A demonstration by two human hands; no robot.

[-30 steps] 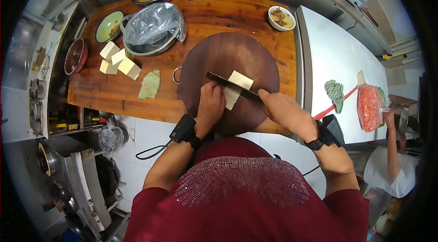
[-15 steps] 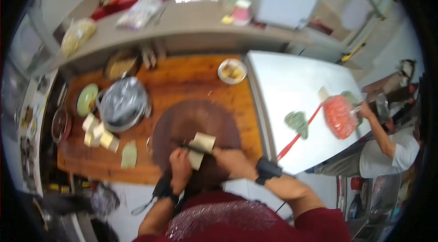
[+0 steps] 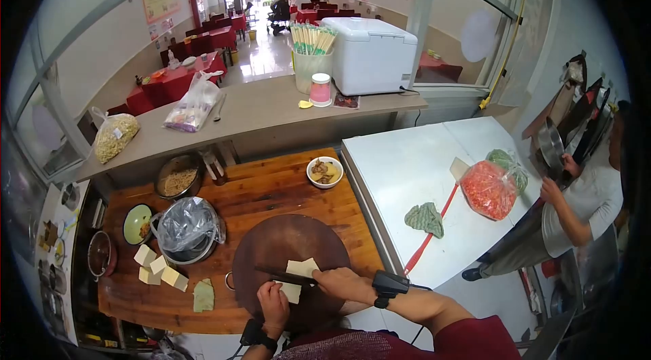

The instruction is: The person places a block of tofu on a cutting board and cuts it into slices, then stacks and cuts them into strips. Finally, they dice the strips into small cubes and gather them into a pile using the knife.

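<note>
On the round dark board (image 3: 271,234) lies a pale block of tofu-like food (image 3: 302,267), part of it on each side of a dark-bladed knife (image 3: 281,274). My right hand (image 3: 342,283) is closed round the knife's handle. Beside the blade, on the near side, my left hand (image 3: 273,302) has its fingers bent and close together against the near piece (image 3: 291,292); what lies under the fingertips is hidden. Several pale blocks (image 3: 157,265) sit at the left of the wooden table, near a flat pale green piece (image 3: 203,295).
A plastic-covered pot (image 3: 186,224), a green bowl (image 3: 137,224) and a white bowl of food (image 3: 324,172) stand on the wooden table (image 3: 271,187). On the white surface (image 3: 400,177) are a red bag (image 3: 488,190) and a cloth (image 3: 425,219). Another person holds a metal pan (image 3: 549,146) at right.
The view has tilted up, bringing the shelf and dining room into sight. The knife stays across the pale food with my hands beside it. The co-worker's hand has left the red bag.
</note>
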